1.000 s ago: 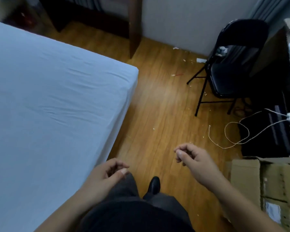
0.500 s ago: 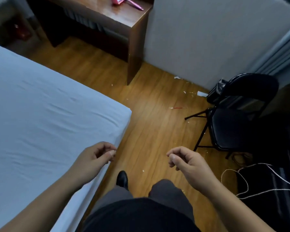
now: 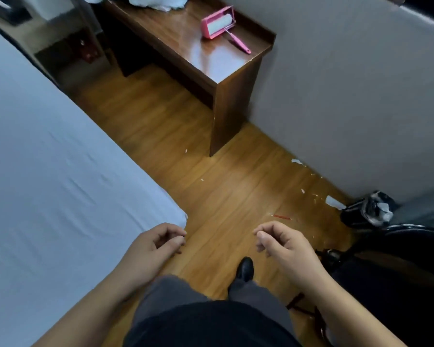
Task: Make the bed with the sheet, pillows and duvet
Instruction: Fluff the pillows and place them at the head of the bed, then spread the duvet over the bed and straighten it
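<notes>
1. Walking along the bed's foot since a second ago, the person now has the desk [image 3: 186,46] in view, white bedding [image 3: 158,2] heaped on its far end.
2. That suggests pillows or duvet come next; the sheet [image 3: 60,184] already lies smooth on the mattress.
3. Left hand [image 3: 153,249] hangs over the mattress corner, right hand [image 3: 283,246] over the floor [image 3: 223,196], both loosely curled and holding nothing.
</notes>
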Action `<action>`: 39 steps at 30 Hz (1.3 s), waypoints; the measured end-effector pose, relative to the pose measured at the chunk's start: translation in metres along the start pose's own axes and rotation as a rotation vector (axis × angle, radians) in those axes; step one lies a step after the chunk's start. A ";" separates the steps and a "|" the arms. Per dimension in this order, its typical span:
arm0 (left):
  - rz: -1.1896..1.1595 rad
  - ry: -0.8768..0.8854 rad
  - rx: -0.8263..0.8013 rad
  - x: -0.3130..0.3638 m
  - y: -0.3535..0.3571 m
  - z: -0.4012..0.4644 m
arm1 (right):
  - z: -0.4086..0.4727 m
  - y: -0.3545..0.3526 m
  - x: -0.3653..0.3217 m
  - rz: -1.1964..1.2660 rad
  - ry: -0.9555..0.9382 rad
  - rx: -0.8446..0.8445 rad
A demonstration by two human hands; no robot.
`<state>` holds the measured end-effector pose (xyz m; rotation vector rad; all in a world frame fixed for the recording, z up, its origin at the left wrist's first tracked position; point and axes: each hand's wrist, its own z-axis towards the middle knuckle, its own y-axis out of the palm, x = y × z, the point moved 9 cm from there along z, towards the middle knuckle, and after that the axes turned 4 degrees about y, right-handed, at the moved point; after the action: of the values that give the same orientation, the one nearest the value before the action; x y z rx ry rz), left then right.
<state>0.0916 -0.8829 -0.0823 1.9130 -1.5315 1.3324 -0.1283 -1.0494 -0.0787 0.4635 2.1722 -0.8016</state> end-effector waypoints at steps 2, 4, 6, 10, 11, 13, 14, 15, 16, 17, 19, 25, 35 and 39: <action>-0.041 -0.038 0.006 0.015 0.022 0.010 | 0.038 -0.033 -0.027 -0.046 -0.056 -0.052; -0.076 -0.057 0.028 0.029 0.031 0.023 | 0.074 -0.059 -0.057 -0.065 -0.106 -0.081; -0.096 -0.070 0.066 0.041 0.030 0.043 | 0.110 -0.075 -0.083 -0.053 -0.137 -0.104; -0.114 -0.082 0.184 0.062 0.007 0.096 | 0.180 -0.080 -0.123 -0.073 -0.174 -0.156; -0.114 -0.076 0.205 0.065 -0.002 0.112 | 0.197 -0.078 -0.131 -0.091 -0.178 -0.169; -0.136 -0.073 0.220 0.071 -0.022 0.146 | 0.227 -0.073 -0.143 -0.120 -0.163 -0.181; -0.156 -0.071 0.233 0.075 -0.034 0.163 | 0.240 -0.072 -0.149 -0.120 -0.149 -0.183; -0.177 -0.073 0.251 0.080 -0.047 0.179 | 0.252 -0.072 -0.155 -0.117 -0.137 -0.190; -0.196 -0.071 0.264 0.087 -0.060 0.195 | 0.261 -0.071 -0.163 -0.120 -0.128 -0.195; -0.202 -0.056 0.268 0.095 -0.074 0.212 | 0.271 -0.071 -0.171 -0.125 -0.124 -0.195; -0.188 -0.010 0.284 0.113 -0.104 0.243 | 0.290 -0.072 -0.186 -0.153 -0.125 -0.189; -0.225 0.036 0.376 0.151 -0.185 0.309 | 0.358 -0.069 -0.236 -0.180 -0.093 -0.197; -0.258 -0.170 0.415 0.144 -0.253 0.410 | 0.534 0.005 -0.365 -0.179 -0.187 -0.395; -0.246 -0.270 0.411 0.161 -0.288 0.459 | 0.616 0.033 -0.435 -0.192 -0.248 -0.482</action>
<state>0.5502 -1.2139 -0.0994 2.5296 -1.1378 1.4022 0.4988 -1.4698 -0.0766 -0.0862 2.0992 -0.3836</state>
